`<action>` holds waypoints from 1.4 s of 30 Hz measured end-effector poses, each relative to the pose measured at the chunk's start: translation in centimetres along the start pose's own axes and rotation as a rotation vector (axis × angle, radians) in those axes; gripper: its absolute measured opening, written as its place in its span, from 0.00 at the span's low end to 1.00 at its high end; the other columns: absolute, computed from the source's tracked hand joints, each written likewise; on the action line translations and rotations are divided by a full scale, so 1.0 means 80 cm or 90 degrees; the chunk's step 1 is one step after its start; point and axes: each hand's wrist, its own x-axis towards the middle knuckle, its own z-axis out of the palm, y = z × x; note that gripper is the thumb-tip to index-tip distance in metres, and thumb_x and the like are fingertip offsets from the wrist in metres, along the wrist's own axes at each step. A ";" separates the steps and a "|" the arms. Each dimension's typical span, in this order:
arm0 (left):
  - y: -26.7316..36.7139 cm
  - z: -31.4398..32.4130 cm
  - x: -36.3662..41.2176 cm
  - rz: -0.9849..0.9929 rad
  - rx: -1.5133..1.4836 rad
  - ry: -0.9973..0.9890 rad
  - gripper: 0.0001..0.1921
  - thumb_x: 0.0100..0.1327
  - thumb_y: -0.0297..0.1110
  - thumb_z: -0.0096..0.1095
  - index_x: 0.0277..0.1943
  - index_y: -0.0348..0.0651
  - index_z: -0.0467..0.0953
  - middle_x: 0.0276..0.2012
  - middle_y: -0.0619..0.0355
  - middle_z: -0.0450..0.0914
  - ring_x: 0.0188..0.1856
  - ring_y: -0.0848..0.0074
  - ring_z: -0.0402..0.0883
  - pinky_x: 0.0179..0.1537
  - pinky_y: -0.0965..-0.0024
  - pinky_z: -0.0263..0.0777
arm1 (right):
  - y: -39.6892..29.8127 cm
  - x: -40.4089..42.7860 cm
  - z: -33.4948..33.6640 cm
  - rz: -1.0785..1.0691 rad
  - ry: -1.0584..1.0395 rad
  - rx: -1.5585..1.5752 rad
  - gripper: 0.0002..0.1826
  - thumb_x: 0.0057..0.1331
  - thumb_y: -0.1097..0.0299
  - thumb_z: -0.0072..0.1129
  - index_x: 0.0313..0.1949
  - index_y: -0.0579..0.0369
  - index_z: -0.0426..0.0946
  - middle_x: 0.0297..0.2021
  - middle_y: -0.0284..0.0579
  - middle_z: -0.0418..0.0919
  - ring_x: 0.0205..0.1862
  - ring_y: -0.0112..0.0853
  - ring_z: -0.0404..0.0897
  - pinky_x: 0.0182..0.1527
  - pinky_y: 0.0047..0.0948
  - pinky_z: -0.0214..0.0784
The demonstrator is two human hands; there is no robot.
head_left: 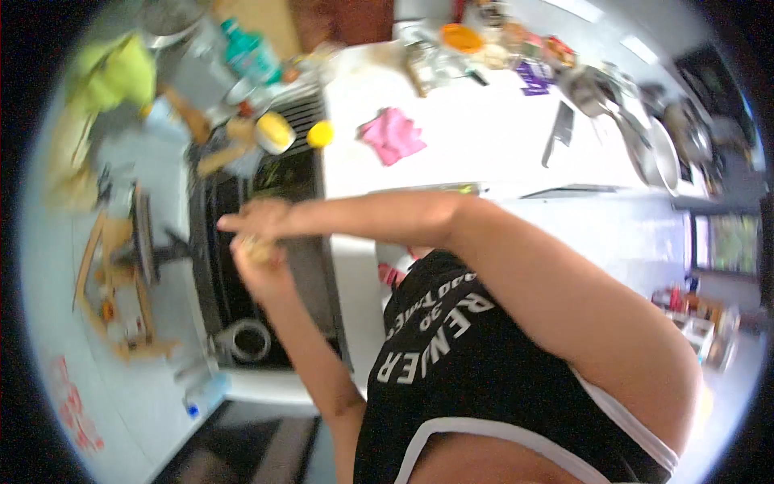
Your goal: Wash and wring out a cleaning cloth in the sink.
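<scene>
Both my hands are over a dark sink [308, 272], blurred by motion. My left hand [263, 275] is closed around a pale yellowish lump [259, 249], too blurred to name. Right beside it is my right hand [263, 218], with a finger stretched out to the left; whether it also grips the lump cannot be told. Some green leaves [272, 172] lie towards the sink's upper end. A round metal ring-like thing [249, 340] sits at its lower end.
Along the sink's upper end are a white-and-yellow container [276, 133] and a yellow lid [320, 134]. The white counter [363, 175] holds a pink cloth [394, 136], a knife [559, 130] and metal pans [653, 151]. Teal bottles [251, 54] stand at the upper left, and a wooden rack [115, 290] at the left.
</scene>
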 end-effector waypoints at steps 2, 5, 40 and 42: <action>0.006 -0.006 -0.005 0.032 0.078 0.018 0.15 0.61 0.41 0.43 0.41 0.39 0.70 0.36 0.58 0.75 0.36 0.77 0.75 0.33 0.75 0.69 | -0.003 -0.008 0.003 0.172 -0.101 0.243 0.34 0.54 0.34 0.43 0.37 0.56 0.77 0.33 0.53 0.77 0.35 0.41 0.78 0.37 0.37 0.72; 0.006 0.002 -0.024 0.089 0.123 0.014 0.15 0.62 0.37 0.47 0.46 0.35 0.67 0.44 0.49 0.71 0.47 0.67 0.71 0.48 0.66 0.64 | 0.019 -0.023 0.005 0.123 -0.036 0.356 0.24 0.45 0.53 0.64 0.33 0.61 0.78 0.28 0.45 0.78 0.29 0.32 0.79 0.26 0.28 0.74; 0.022 0.077 -0.056 -0.012 -0.039 0.003 0.28 0.65 0.52 0.38 0.58 0.37 0.59 0.54 0.53 0.64 0.55 0.69 0.64 0.54 0.66 0.60 | -0.040 -0.069 -0.026 -0.002 0.294 0.113 0.23 0.59 0.48 0.45 0.30 0.59 0.74 0.26 0.50 0.77 0.31 0.42 0.76 0.31 0.38 0.68; 0.031 0.055 -0.059 0.008 0.021 -0.026 0.27 0.65 0.47 0.43 0.58 0.35 0.59 0.56 0.51 0.63 0.58 0.66 0.63 0.56 0.65 0.58 | -0.043 -0.071 -0.012 0.056 0.293 0.223 0.26 0.58 0.45 0.45 0.31 0.61 0.74 0.29 0.52 0.77 0.33 0.43 0.76 0.34 0.37 0.68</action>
